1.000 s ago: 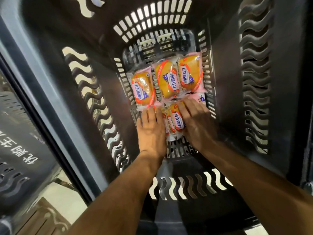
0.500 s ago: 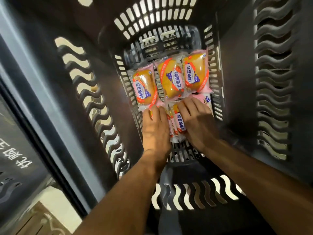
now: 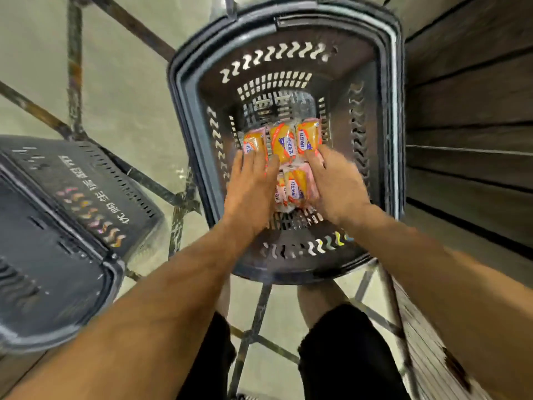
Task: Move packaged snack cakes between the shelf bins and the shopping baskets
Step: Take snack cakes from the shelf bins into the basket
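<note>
Nearest us, black shorts [image 3: 340,350] and both forearms reaching down; our left hand [image 3: 250,189] lies flat, fingers straight, on the near-row snack cakes [image 3: 292,187]; our right hand [image 3: 336,186] rests spread on the same packs; beyond the fingertips, three more cakes [image 3: 284,141] side by side on the floor of the dark basket [image 3: 190,116]; a second basket [image 3: 57,226] sits left.

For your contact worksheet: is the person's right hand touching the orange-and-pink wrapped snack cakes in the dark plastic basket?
Touching. The head view shows the right hand with fingers lying on the snack cakes in the basket.
</note>
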